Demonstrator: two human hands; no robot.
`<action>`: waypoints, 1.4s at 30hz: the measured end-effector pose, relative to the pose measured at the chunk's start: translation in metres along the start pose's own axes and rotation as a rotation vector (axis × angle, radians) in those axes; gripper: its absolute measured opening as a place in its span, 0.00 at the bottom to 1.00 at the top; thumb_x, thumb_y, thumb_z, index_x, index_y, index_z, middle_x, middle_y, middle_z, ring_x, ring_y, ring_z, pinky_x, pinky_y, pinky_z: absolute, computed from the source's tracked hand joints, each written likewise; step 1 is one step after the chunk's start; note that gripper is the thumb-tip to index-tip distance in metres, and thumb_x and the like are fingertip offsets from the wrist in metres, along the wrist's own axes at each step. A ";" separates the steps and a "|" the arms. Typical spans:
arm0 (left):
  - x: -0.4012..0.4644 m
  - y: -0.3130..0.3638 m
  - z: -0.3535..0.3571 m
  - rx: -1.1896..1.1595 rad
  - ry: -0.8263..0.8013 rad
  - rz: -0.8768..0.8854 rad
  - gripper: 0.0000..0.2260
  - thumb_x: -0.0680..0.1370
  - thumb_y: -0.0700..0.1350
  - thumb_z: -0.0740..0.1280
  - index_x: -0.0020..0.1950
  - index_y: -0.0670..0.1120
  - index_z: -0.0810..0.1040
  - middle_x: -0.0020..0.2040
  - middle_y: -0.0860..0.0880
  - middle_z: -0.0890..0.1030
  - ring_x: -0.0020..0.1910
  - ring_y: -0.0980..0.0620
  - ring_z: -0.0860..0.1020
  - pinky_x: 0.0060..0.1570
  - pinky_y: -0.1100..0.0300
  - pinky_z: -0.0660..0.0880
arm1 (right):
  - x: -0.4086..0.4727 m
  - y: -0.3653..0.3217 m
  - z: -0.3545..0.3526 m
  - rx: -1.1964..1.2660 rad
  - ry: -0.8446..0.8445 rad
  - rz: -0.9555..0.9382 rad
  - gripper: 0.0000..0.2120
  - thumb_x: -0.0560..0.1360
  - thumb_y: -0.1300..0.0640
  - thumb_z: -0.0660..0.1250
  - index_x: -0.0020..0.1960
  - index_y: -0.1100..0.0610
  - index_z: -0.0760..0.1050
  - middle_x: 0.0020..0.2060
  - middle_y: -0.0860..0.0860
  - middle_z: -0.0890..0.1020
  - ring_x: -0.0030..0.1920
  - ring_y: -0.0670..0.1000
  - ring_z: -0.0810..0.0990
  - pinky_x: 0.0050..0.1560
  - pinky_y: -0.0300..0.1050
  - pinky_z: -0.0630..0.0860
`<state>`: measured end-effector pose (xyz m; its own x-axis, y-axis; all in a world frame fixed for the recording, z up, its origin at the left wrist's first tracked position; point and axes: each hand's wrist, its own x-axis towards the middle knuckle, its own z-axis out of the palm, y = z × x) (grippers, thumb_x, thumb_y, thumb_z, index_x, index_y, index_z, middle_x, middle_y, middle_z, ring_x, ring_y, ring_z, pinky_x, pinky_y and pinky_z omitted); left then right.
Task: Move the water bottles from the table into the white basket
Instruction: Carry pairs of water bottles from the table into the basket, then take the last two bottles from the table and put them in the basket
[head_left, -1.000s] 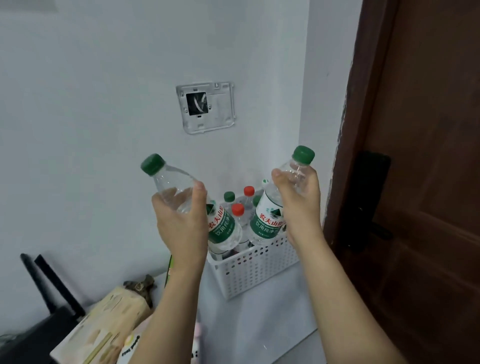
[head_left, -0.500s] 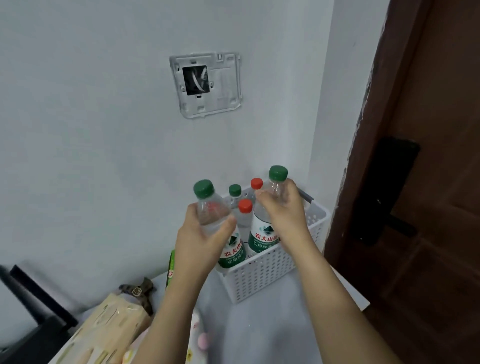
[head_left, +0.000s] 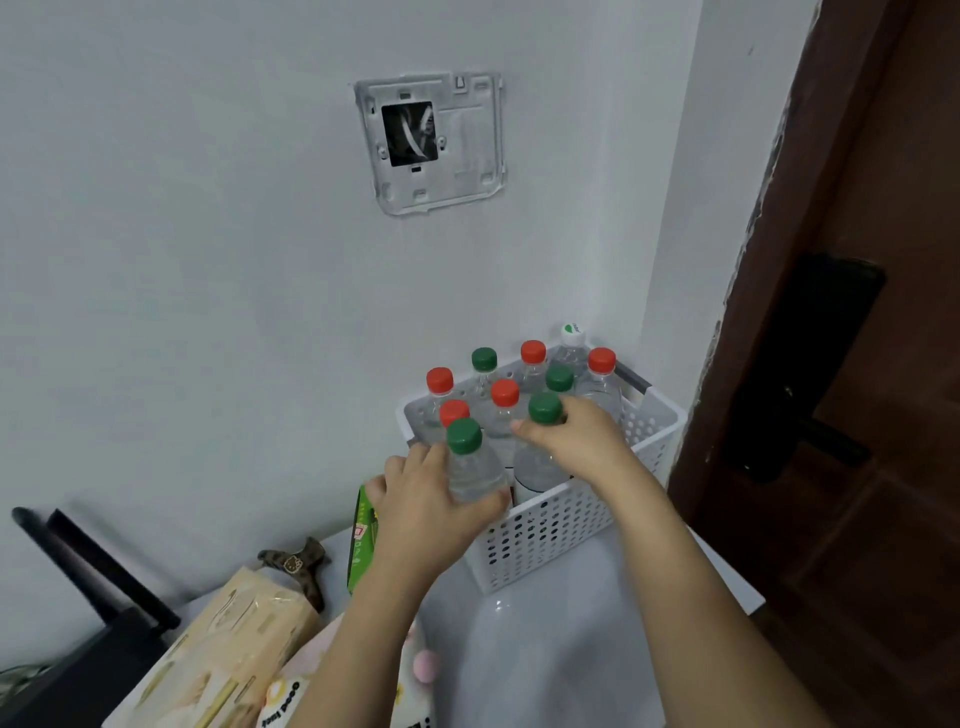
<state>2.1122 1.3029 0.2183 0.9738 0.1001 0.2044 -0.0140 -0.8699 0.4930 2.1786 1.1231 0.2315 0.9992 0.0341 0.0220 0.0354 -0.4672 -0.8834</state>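
Observation:
A white perforated basket (head_left: 563, 535) stands on the white table (head_left: 550, 654) against the wall, packed with several upright water bottles with red and green caps. My left hand (head_left: 426, 514) grips a green-capped bottle (head_left: 470, 462) at the basket's near left corner, its lower part inside the basket. My right hand (head_left: 576, 436) holds another green-capped bottle (head_left: 537, 457) by its neck and shoulder, standing in the basket's front row. The lower halves of both bottles are hidden by the basket wall and my hands.
A dark brown door (head_left: 857, 364) with a black handle stands right of the basket. A green box (head_left: 363, 545), a tissue pack (head_left: 223, 644), a brown hair clip (head_left: 296, 564) and printed bags lie on the table's left. An open wall plate (head_left: 431, 143) hangs above.
Both hands have lowered their green-capped bottles from the air down into the front of the basket. The camera has tilted down and moved closer.

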 end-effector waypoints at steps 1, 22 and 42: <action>-0.001 0.000 0.003 0.023 -0.022 -0.005 0.25 0.64 0.71 0.61 0.53 0.58 0.70 0.49 0.57 0.71 0.50 0.50 0.65 0.51 0.52 0.57 | 0.000 0.000 -0.002 -0.034 -0.014 0.005 0.09 0.68 0.43 0.74 0.39 0.47 0.79 0.38 0.42 0.83 0.42 0.45 0.80 0.43 0.44 0.73; 0.000 -0.003 0.001 0.009 -0.132 -0.056 0.18 0.67 0.68 0.61 0.52 0.61 0.68 0.47 0.58 0.73 0.54 0.46 0.69 0.55 0.47 0.61 | -0.014 0.001 -0.007 -0.167 -0.180 0.116 0.33 0.69 0.25 0.50 0.64 0.39 0.75 0.61 0.44 0.78 0.60 0.50 0.74 0.53 0.50 0.68; 0.003 0.023 -0.017 0.146 -0.179 -0.116 0.19 0.69 0.65 0.65 0.54 0.56 0.72 0.52 0.52 0.79 0.52 0.45 0.76 0.53 0.48 0.67 | -0.034 -0.014 -0.018 -0.126 -0.135 0.061 0.38 0.74 0.26 0.46 0.72 0.49 0.69 0.71 0.51 0.72 0.70 0.54 0.69 0.67 0.55 0.64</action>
<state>2.1106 1.2912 0.2451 0.9918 0.1279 -0.0057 0.1207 -0.9192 0.3749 2.1444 1.1127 0.2516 0.9880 0.1169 -0.1005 -0.0146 -0.5784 -0.8157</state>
